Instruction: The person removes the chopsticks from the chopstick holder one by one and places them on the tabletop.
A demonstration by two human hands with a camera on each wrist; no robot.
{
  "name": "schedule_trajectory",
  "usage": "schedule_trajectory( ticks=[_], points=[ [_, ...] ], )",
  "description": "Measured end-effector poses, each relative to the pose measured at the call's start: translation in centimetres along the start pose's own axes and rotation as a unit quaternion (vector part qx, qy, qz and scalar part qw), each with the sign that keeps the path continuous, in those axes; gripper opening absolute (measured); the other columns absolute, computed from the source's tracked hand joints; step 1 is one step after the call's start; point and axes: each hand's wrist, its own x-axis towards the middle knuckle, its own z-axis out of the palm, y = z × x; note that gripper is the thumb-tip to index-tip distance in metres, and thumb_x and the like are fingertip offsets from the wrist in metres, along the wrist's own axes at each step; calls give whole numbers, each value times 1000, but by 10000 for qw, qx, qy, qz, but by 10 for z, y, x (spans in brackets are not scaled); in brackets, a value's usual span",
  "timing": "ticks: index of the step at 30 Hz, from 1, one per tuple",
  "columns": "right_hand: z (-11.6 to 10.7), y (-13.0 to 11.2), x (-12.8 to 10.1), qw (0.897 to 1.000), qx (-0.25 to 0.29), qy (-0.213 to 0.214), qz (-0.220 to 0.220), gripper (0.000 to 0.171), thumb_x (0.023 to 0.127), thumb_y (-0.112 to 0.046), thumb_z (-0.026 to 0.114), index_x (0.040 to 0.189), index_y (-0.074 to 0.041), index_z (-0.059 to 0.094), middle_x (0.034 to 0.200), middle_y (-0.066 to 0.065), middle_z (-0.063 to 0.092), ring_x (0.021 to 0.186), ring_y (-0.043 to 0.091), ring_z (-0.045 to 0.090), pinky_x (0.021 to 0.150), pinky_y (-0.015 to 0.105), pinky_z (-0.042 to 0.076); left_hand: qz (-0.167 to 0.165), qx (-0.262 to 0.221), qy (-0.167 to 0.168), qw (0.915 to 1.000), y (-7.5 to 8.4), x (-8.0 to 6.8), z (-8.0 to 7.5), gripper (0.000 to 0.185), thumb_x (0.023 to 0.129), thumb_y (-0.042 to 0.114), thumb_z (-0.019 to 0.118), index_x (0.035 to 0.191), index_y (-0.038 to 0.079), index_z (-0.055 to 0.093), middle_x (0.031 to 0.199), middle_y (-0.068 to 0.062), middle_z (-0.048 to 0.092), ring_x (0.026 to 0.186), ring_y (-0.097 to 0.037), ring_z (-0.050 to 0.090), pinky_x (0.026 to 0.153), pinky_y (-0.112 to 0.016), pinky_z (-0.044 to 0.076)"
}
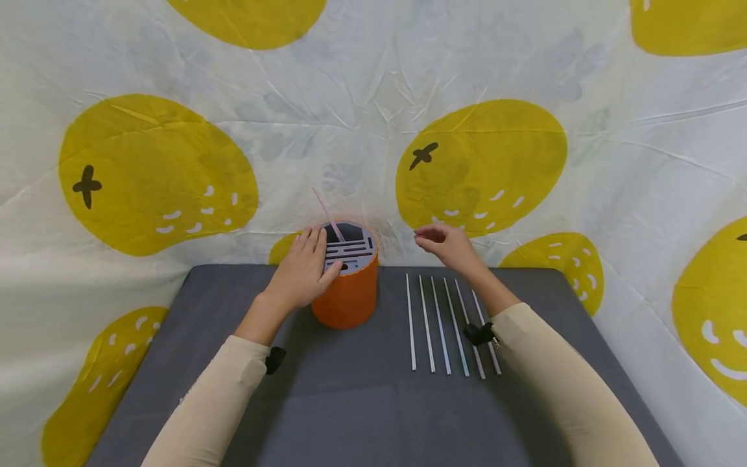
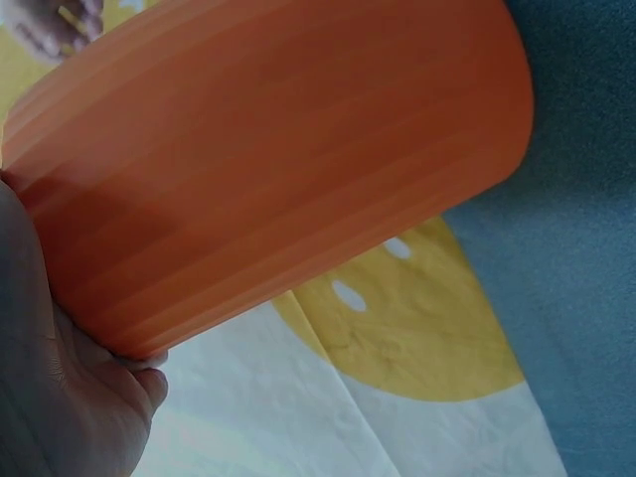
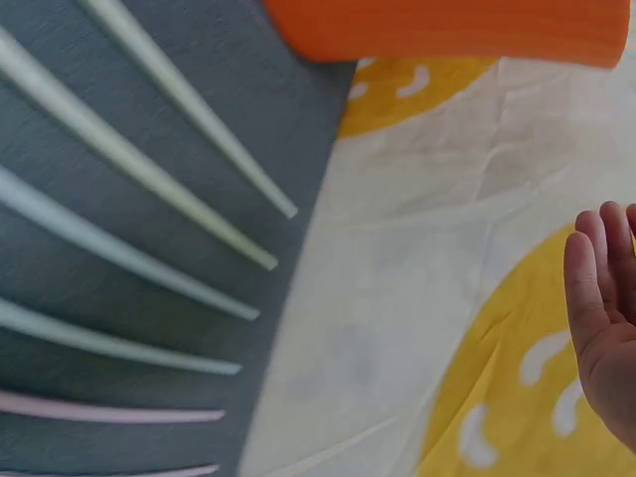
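Observation:
An orange cylindrical holder (image 1: 347, 295) with a grey slotted lid (image 1: 350, 250) stands at the back of the grey mat (image 1: 350, 402). One pink straw (image 1: 328, 217) sticks up from a slot, leaning left. My left hand (image 1: 303, 269) grips the holder's left side, with its fingers over the rim and its thumb on the lid. The left wrist view is filled by the holder's orange wall (image 2: 278, 159), with my palm (image 2: 70, 397) against it. My right hand (image 1: 443, 243) hovers empty with relaxed fingers, right of the holder and above the far ends of several straws (image 1: 449, 324).
The straws (image 3: 129, 159) lie side by side on the mat, white, pale blue and pink, just left of my right forearm. A white cloth with yellow fruit shapes (image 1: 481, 162) rises behind and around the mat. The holder's base (image 3: 447, 25) sits near the mat's back edge.

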Motion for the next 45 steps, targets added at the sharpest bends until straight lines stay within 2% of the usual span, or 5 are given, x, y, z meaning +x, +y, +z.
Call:
schedule_trajectory(
  ticks=[6, 13, 27, 34, 45],
  points=[
    [21, -29, 16, 9978, -170, -111, -631, 32, 98, -19, 73, 125, -3, 72, 119, 12, 75, 107, 28, 71, 92, 45, 60, 28, 39, 34, 10000, 0, -1, 0, 82, 110, 52, 32, 163, -6, 11, 171, -26, 10, 160, -43, 6, 130, -55, 10],
    [44, -58, 35, 9927, -463, -145, -1105, 24, 98, -18, 73, 120, -10, 74, 114, 7, 77, 104, 23, 72, 95, 41, 59, 6, 52, 53, 10000, -2, 0, 0, 81, 109, 52, 32, 163, -7, 12, 171, -26, 11, 161, -41, 4, 131, -53, 10],
    [79, -95, 70, 9886, -873, -738, -981, 31, 100, -22, 70, 127, -5, 70, 116, 9, 73, 108, 25, 69, 97, 40, 57, 34, 10, 24, 10000, 1, 0, -2, 82, 110, 52, 33, 162, -7, 13, 171, -27, 12, 160, -43, 8, 130, -54, 10],
    [92, -105, 77, 9840, -1007, -856, -1192, 21, 98, -18, 72, 115, -5, 73, 107, 11, 75, 100, 24, 70, 93, 38, 57, 56, 95, 45, 9999, 0, 1, -1, 82, 109, 54, 31, 162, -7, 13, 171, -27, 12, 160, -43, 7, 130, -54, 11],
    [110, -113, 77, 9838, -1324, -703, -986, 10, 98, -18, 73, 101, -8, 69, 95, 7, 73, 86, 20, 68, 80, 33, 56, 45, 68, 41, 10000, 0, 1, -3, 83, 109, 54, 30, 162, -7, 13, 171, -27, 10, 160, -41, 5, 130, -53, 11]
  ],
)
